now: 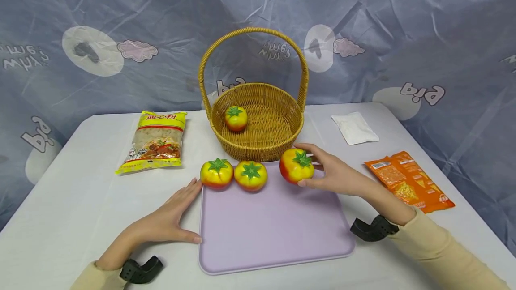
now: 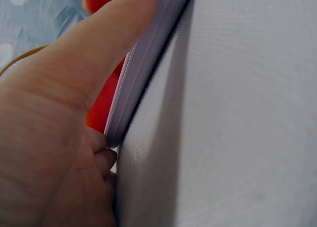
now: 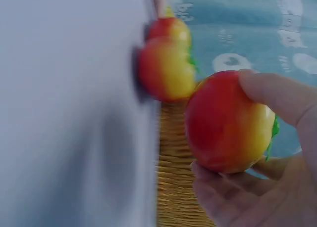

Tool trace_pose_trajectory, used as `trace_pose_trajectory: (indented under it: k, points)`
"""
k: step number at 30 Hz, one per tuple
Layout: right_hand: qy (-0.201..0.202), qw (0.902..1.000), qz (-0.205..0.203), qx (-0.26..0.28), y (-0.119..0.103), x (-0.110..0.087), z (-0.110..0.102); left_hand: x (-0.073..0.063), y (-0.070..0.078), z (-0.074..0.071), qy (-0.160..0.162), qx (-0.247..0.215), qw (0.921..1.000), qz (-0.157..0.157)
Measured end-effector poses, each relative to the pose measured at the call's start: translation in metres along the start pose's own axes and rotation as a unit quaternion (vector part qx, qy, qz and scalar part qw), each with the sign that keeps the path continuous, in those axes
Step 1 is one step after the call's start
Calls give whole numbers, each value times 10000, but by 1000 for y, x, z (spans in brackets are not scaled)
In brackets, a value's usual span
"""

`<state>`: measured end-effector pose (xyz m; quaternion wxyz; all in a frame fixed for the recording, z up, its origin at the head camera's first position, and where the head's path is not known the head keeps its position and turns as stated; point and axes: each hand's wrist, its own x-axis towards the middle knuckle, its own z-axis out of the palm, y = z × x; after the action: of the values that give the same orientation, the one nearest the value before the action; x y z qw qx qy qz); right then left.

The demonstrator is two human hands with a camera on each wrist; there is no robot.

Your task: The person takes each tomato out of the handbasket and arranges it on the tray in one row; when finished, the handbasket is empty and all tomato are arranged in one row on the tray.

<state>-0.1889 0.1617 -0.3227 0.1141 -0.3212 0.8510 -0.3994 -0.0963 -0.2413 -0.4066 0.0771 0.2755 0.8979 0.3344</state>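
My right hand (image 1: 336, 171) grips a red-and-yellow toy tomato (image 1: 293, 166) between thumb and fingers, over the back right of a lilac tray (image 1: 274, 227). In the right wrist view that tomato (image 3: 225, 123) is clear of the tray, whose surface shows a shadow. Two more toy tomatoes, one at the corner (image 1: 217, 174) and one beside it (image 1: 251, 176), sit along the tray's back left edge. With fingers extended, my left hand (image 1: 169, 218) touches the tray's left side, thumb near the front and fingertips by the corner tomato. Its thumb (image 2: 114, 34) lies along the rim in the left wrist view.
Behind the tray stands a wicker basket (image 1: 258, 149) with a tall handle, holding one toy tomato (image 1: 236, 118). A yellow food packet (image 1: 157, 142) lies at left. At right are a white packet (image 1: 355, 128) and an orange snack bag (image 1: 409, 182). A patterned cloth hangs behind the table.
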Motion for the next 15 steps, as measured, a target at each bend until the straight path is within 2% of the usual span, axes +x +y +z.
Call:
trace_pose_trajectory:
  k: [4, 12, 15]
  points:
    - [-146, 9997, 85, -176, 11, 4, 14, 1, -1, -2, 21, -6, 10000, -5]
    - [-16, 9983, 170, -555, 21, 15, 32, 1, -1, 1, -10, -73, 10000, -60]
    - [85, 9975, 65, -692, 21, 17, 36, 1, -2, 2, 10, 8, 10000, -22]
